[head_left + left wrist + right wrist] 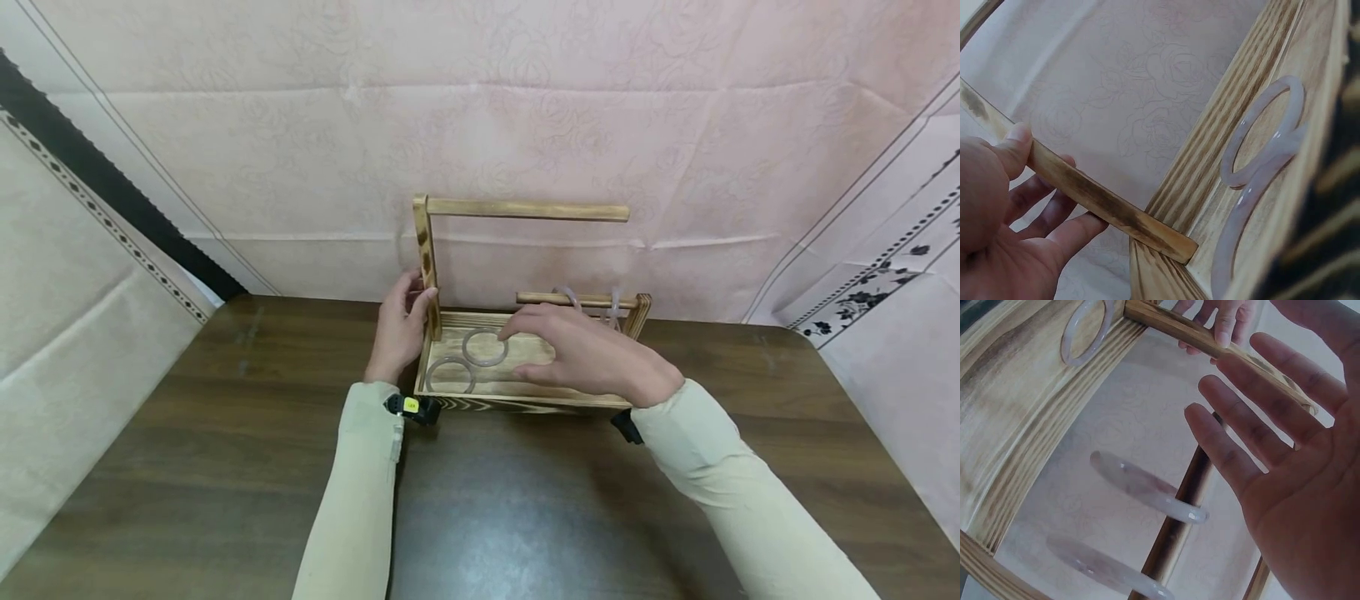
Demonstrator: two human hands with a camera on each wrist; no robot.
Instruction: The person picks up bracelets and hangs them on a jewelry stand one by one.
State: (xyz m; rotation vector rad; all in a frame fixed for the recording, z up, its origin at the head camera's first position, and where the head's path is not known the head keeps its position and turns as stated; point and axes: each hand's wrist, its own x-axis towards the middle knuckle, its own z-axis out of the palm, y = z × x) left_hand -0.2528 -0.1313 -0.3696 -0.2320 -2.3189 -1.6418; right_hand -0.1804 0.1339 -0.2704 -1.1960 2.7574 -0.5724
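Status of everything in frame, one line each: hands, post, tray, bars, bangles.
Left grip: holding the post
Right grip: open, above the tray, holding nothing
Post: upright, held
Tray: resting on the table
Upper bar: joined to the post, other end free
Lower bar: carrying two bangles
Bar bangles: both hung
Tray bangles: two, lying inside

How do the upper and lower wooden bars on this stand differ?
The upper bar joins the left post, while the lower bar joins the shorter right post. Two translucent bangles hang on the lower bar; none show on the upper bar. In the head view, the upper bar looks longer than the lower bar. Both are brown wood and run roughly horizontally.
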